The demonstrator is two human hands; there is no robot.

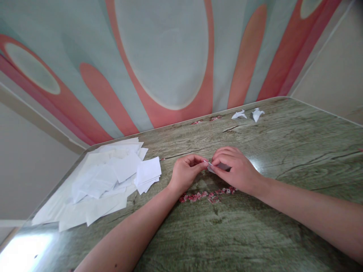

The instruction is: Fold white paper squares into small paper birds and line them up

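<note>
A small folded piece of white paper is pinched between my two hands, just above the middle of the table. My left hand grips its left edge between thumb and index finger. From the other side, my right hand holds it with the thumb below and curled fingers above. Most of the paper is hidden behind the fingers, so its exact fold cannot be made out. Beyond my right hand, two folded paper birds, one on the left and one on the right, rest near the table's far edge.
Left of my hands lies a spread pile of white paper sheets, with a small stack of square papers at its right side. The wood-grain table has printed pink flowers and meets a patterned panel at the back.
</note>
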